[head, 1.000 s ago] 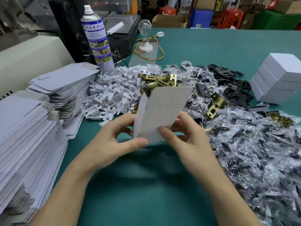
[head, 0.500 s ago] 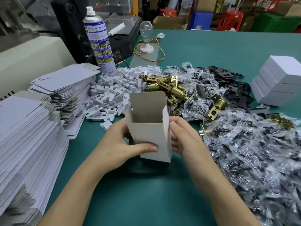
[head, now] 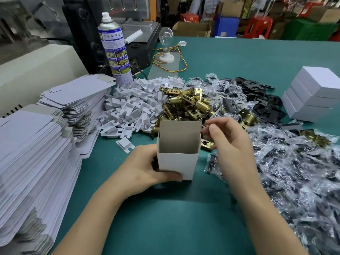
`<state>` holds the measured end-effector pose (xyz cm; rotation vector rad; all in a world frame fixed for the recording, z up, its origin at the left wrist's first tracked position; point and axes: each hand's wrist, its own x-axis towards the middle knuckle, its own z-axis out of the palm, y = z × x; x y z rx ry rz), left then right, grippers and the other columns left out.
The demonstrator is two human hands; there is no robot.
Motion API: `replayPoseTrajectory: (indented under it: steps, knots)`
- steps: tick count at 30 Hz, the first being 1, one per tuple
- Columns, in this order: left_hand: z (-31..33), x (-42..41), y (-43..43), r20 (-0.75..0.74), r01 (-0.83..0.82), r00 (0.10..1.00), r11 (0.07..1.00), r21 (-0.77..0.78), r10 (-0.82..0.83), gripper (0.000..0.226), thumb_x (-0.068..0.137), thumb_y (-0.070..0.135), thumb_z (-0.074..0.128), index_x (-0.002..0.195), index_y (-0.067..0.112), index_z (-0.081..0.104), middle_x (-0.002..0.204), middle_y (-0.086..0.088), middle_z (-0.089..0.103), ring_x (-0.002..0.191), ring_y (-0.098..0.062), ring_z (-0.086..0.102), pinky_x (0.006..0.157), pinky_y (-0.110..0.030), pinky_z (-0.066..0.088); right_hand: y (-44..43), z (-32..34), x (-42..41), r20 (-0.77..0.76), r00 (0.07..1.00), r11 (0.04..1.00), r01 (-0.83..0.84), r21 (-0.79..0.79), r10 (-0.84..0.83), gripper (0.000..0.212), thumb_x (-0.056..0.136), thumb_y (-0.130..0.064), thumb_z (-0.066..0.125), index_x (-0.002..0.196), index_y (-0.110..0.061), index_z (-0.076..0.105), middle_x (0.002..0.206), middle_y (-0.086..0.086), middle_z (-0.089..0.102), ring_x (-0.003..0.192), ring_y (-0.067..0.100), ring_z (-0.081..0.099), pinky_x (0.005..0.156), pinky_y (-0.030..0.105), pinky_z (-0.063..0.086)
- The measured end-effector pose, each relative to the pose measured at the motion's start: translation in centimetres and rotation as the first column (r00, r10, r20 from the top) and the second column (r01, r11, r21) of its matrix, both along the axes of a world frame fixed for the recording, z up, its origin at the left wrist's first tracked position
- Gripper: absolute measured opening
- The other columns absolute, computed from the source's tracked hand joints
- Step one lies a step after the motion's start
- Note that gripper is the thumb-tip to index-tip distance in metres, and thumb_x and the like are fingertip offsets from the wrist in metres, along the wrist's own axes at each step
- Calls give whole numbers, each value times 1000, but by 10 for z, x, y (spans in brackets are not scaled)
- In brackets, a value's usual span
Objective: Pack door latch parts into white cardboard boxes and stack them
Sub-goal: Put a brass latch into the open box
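Observation:
An open white cardboard box [head: 177, 163] stands upright on the green table, its top flap raised and its inside bare. My left hand [head: 141, 167] grips it from the left, thumb across the front face. My right hand [head: 228, 142] hovers just right of the box with loosely curled fingers, holding nothing, above the edge of a pile of brass door latches [head: 185, 103]. White plastic inserts [head: 132, 105] lie heaped behind the box on the left. Bagged black parts [head: 298, 172] cover the table's right side. Closed white boxes [head: 312, 96] are stacked at the far right.
Tall stacks of flat white box blanks [head: 31, 153] fill the left side. A spray can [head: 115, 52], a black machine [head: 141, 43] and a light bulb on a wired socket [head: 165, 46] stand at the back. Bare green table [head: 165, 218] lies in front of the box.
The flat box was opened up and set upright on the table. My right hand has let go of it and moved right toward the brass latches.

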<state>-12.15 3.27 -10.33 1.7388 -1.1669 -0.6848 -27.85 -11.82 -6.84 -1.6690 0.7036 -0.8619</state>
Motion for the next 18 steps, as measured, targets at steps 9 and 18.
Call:
replayPoseTrajectory:
  steps: [9, 18]
  knots:
    - [-7, -2, -6, 27, -26, 999, 999, -47, 28, 45, 59, 57, 90, 100, 49, 75, 101, 13, 79, 96, -20, 74, 84, -46, 59, -49, 46, 67, -471, 858, 852, -80, -518, -206, 24, 95, -25, 60, 118, -20, 69, 113, -1, 70, 106, 21, 64, 88, 39, 54]
    - [-6, -3, -5, 17, 27, 1000, 995, -94, -25, 37, 70, 47, 89, 103, 55, 73, 101, 20, 78, 88, 2, 72, 74, -15, 55, -69, 38, 63, -636, 760, 871, -217, -441, -133, 29, 93, -24, 63, 122, -21, 64, 112, 4, 66, 102, 24, 62, 88, 43, 55]
